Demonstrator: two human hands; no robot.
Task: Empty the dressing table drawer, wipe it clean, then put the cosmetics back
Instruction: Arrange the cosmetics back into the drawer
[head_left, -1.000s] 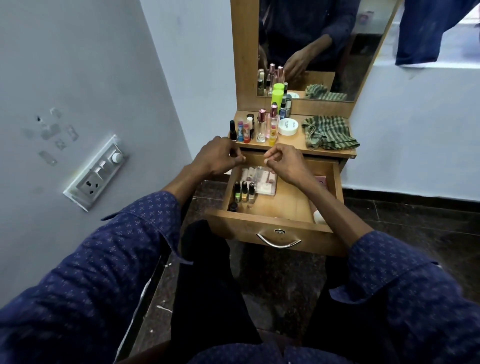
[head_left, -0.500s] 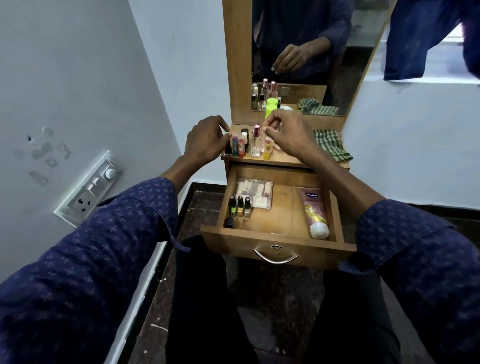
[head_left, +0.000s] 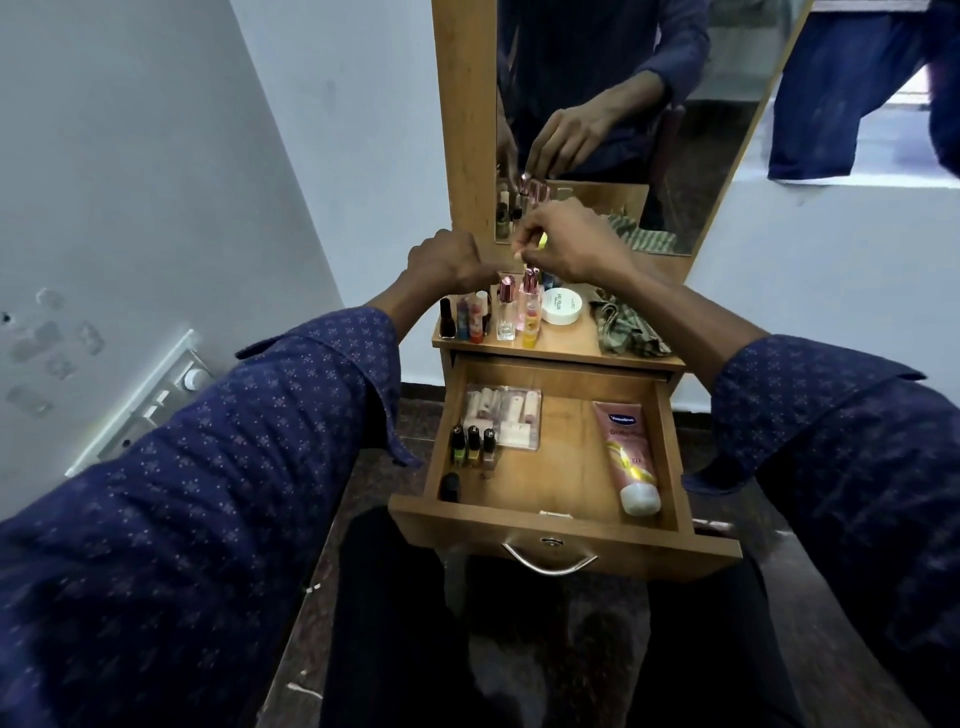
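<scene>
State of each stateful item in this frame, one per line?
drawer: pulled open, items inside
lotion tube: lying flat in drawer
nail polish bottles: upright in drawer
white jar: lid on, on top
left hand: fingers curled
right hand: pinching something small

Both arms reach forward from lower corners toward frame center, sleeves of dark blue patterned shirt ending mid-forearm. Left hand (head_left: 448, 262) just left of center, back of hand to camera, fingers curled down, fingertips hidden. Right hand (head_left: 569, 240) slightly higher and right of it, fingers bent, thumb and forefinger pinched together at its left edge. Hands close, not touching.
</scene>
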